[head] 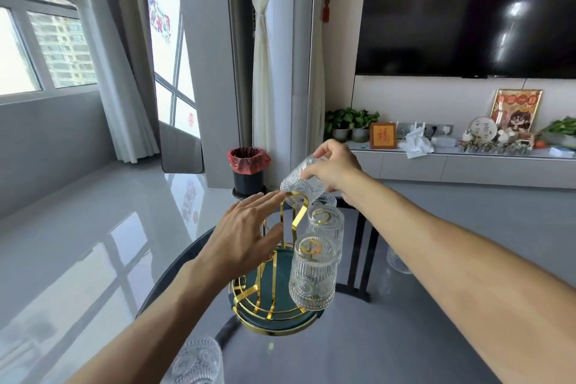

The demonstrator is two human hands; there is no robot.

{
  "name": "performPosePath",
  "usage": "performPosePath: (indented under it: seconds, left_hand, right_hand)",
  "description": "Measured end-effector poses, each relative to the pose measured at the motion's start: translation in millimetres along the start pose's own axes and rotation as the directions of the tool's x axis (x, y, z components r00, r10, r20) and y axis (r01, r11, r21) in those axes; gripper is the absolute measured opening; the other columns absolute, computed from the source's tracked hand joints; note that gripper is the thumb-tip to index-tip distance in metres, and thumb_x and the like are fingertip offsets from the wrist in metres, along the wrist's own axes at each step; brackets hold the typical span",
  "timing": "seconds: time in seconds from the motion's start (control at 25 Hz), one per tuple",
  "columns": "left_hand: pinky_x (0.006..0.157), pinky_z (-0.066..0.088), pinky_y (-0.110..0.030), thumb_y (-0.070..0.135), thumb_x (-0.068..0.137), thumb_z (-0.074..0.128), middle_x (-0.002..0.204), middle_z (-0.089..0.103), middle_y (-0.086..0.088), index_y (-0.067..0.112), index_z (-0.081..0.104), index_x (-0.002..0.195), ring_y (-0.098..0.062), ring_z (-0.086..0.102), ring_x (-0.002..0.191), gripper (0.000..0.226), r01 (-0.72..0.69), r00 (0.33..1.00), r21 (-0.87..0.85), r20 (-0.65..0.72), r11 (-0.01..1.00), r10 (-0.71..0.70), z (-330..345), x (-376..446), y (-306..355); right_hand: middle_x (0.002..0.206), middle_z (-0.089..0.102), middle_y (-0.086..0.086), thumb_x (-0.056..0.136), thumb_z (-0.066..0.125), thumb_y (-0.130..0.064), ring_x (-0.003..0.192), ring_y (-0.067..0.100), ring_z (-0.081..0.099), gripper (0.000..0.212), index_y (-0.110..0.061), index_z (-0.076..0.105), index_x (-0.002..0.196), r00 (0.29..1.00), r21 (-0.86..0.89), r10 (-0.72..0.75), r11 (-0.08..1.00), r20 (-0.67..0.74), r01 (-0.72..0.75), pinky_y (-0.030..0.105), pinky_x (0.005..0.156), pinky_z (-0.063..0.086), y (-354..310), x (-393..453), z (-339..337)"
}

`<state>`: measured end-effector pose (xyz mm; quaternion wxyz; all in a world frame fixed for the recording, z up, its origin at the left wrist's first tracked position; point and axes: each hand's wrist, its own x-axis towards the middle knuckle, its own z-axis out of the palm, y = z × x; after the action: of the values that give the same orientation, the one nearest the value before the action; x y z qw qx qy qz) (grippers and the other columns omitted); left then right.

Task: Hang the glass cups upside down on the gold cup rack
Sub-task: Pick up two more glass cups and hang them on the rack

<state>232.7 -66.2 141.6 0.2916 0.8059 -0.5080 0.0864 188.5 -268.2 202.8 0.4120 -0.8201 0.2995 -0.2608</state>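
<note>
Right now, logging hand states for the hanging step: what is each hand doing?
Left hand: open, fingers spread against the gold cup rack, holding nothing.
Right hand: closed on a tilted glass cup over a rack prong.

My left hand [246, 234] flat, fingers straight and spread, palm down, my right hand [335, 170] raised further out, fingers curled in a grip, both forearms bare and extended.

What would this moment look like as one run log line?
right hand: tipping glass onto rack prong | left hand: open, steadying rack | two hung glasses | loose glass on table
</note>
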Motion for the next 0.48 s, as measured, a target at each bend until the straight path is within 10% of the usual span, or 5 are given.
performPosePath:
  seconds: [0.48]
  left_hand:
    - [0.112,0.033,-0.048,0.036,0.089,0.045,0.152,0.038,0.011,0.031,0.035,0.149,-0.011,0.038,0.137,0.061,-0.034,0.999,-0.116,0.017,0.993,0.036,-0.6,0.9,-7.4]
  right_hand:
    - [0.08,0.064,-0.001,0.062,0.077,-0.012,0.075,0.017,0.057,0.022,-0.017,0.066,0.081,0.978,0.02,0.11,0.993,0.176,-0.116,0.026,0.049,0.043,14.4,10.0,36.8]
